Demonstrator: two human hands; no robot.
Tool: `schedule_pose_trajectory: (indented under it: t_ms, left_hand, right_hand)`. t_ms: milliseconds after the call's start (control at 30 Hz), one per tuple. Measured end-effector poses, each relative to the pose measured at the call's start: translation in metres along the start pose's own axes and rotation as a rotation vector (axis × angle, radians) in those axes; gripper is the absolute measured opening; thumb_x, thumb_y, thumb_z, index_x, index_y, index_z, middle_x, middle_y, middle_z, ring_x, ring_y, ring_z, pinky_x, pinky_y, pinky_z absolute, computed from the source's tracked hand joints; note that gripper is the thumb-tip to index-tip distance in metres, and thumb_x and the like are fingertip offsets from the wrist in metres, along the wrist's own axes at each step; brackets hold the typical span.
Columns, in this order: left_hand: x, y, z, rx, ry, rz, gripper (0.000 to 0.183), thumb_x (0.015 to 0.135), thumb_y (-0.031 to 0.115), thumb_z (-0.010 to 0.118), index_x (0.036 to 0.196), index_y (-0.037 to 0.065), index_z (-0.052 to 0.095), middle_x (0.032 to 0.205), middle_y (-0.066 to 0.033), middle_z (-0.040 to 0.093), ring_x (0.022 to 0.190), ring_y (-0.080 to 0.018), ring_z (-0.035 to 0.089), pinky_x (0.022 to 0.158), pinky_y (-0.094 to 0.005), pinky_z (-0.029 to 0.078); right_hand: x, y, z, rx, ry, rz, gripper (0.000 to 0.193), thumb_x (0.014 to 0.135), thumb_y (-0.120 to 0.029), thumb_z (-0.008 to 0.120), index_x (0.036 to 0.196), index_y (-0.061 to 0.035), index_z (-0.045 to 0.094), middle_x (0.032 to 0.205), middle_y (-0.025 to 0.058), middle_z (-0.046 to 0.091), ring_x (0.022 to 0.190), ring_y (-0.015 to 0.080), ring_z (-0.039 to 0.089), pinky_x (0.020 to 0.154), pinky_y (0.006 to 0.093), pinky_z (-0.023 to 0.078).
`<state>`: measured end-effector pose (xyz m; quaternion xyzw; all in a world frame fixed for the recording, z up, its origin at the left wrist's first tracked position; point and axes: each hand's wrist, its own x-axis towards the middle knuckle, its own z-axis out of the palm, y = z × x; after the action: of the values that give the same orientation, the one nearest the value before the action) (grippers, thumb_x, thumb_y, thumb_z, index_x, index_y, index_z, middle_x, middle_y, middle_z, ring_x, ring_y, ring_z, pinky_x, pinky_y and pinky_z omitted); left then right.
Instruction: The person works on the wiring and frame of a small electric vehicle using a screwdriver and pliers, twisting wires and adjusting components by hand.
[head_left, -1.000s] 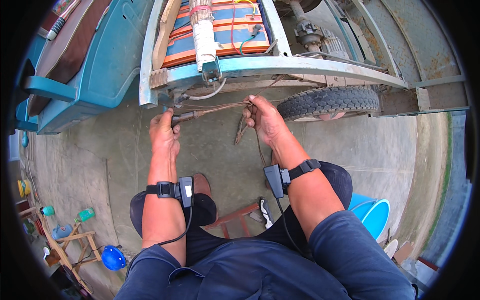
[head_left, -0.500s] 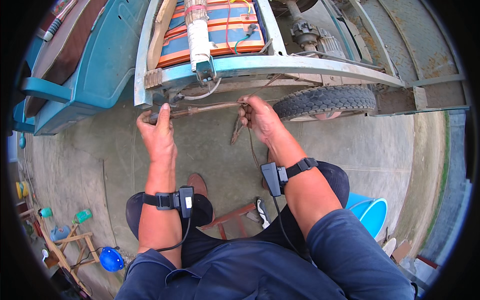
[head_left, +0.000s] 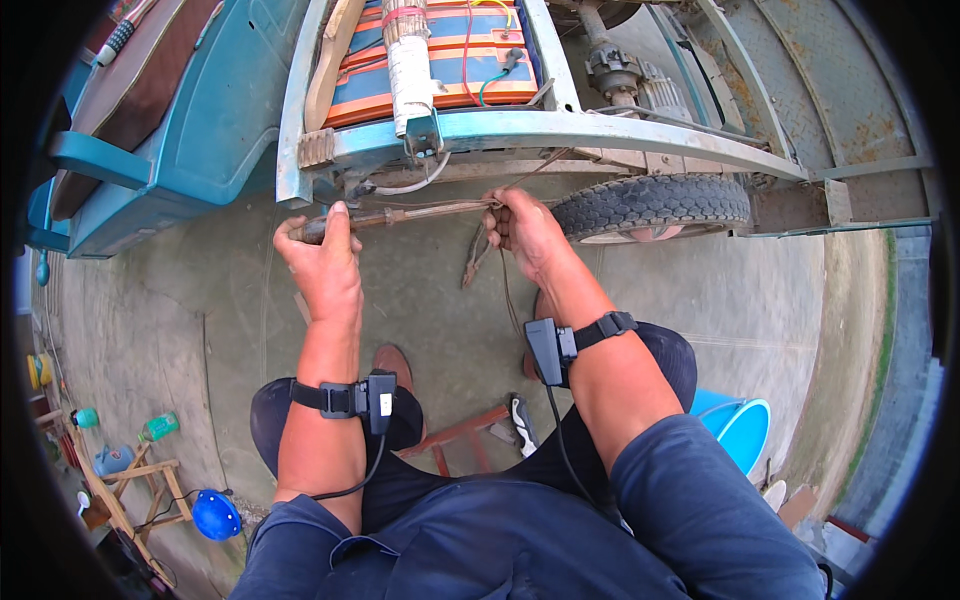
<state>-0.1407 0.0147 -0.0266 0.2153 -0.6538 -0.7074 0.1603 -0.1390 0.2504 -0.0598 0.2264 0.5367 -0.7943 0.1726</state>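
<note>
My left hand (head_left: 328,270) is closed around the thick end of a rusty metal rod (head_left: 425,212), its thumb pointing up along the grip. The rod lies almost level below the teal vehicle frame (head_left: 480,130). At its thinner right end my right hand (head_left: 530,232) is closed, fingers curled, pinching the rod's tip together with a thin brown cable (head_left: 507,290). The cable hangs below the right hand toward my right knee. A short rusty forked piece (head_left: 472,262) dangles beside that hand. The exact join at the fingertips is hidden.
A black tyre (head_left: 655,205) sits right of my right hand. Orange-and-blue batteries (head_left: 360,90) fill the frame above. The teal body panel (head_left: 220,130) stands at left. A blue bucket (head_left: 745,430) is by my right knee, and a red metal frame (head_left: 465,435) lies between my feet.
The left hand has tilted slightly, and its end of the rod now shows more. The view has shifted a little. Both hands keep their hold.
</note>
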Motion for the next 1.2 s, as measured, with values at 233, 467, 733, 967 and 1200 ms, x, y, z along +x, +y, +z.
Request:
schedule_pose_trajectory:
  t_ms: [233,467,733,967,1200]
  left_hand:
    - [0.002,0.000,0.000,-0.049,-0.016,0.111,0.045,0.087,0.009,0.071,0.114,0.003,0.036,0.081,-0.0062,0.056,0.055,-0.0088,0.050,0.045,-0.0230,0.039]
    - [0.007,0.016,0.004,0.089,-0.039,0.331,0.042,0.088,0.007,0.071,0.111,0.003,0.036,0.085,-0.0063,0.057,0.058,-0.0082,0.051,0.050,-0.0225,0.041]
    - [-0.005,0.033,0.004,-0.027,-0.166,0.319,0.039,0.089,0.004,0.068,0.112,0.005,0.036,0.094,-0.0094,0.061,0.064,-0.0092,0.053,0.055,-0.0228,0.043]
    - [0.003,0.049,-0.002,-0.163,-0.412,0.309,0.037,0.089,0.002,0.066,0.111,0.008,0.037,0.103,-0.0116,0.065,0.067,-0.0102,0.055,0.057,-0.0211,0.043]
    - [0.000,0.056,-0.003,-0.076,-0.401,0.161,0.039,0.090,0.007,0.068,0.112,0.007,0.036,0.101,-0.0098,0.064,0.067,-0.0089,0.055,0.060,-0.0229,0.045]
  right_hand:
    - [-0.002,-0.005,-0.003,-0.017,-0.048,0.059,0.048,0.101,-0.053,0.042,0.106,-0.0100,0.062,0.078,0.0024,0.063,0.066,0.0134,0.058,0.065,0.0300,0.047]
    - [0.004,-0.003,-0.005,-0.067,-0.064,0.037,0.050,0.102,-0.054,0.039,0.110,-0.0097,0.060,0.081,0.0032,0.063,0.070,0.0151,0.060,0.069,0.0318,0.049]
    - [0.005,-0.001,-0.003,-0.023,-0.074,0.045,0.046,0.102,-0.053,0.040,0.111,-0.0118,0.059,0.081,0.0015,0.060,0.070,0.0138,0.057,0.070,0.0317,0.047]
    - [0.004,0.001,-0.007,0.023,-0.145,0.059,0.045,0.102,-0.052,0.040,0.113,-0.0121,0.058,0.081,0.0013,0.060,0.070,0.0133,0.057,0.070,0.0321,0.047]
    - [-0.004,-0.001,-0.004,0.130,-0.169,0.088,0.045,0.105,-0.048,0.035,0.122,-0.0122,0.056,0.081,-0.0002,0.057,0.069,0.0128,0.054,0.072,0.0356,0.050]
